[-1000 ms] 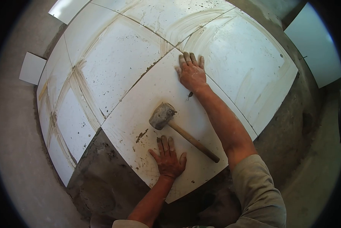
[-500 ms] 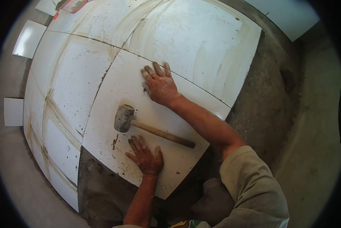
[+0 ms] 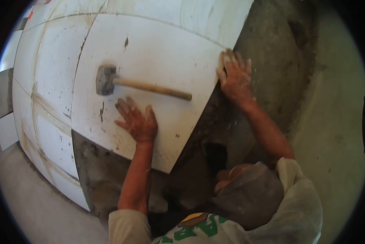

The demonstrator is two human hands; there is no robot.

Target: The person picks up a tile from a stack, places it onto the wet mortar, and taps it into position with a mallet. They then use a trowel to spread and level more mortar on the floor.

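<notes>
My left hand (image 3: 137, 120) lies flat and open on the tile (image 3: 150, 53) near the mallet (image 3: 109, 80); my right hand (image 3: 235, 75), fingers spread, presses its right edge.

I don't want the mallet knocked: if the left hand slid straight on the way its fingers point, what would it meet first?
Probably the mallet: the left hand lies flat on the tile, fingers aimed at its head, with bare tile between.
</notes>
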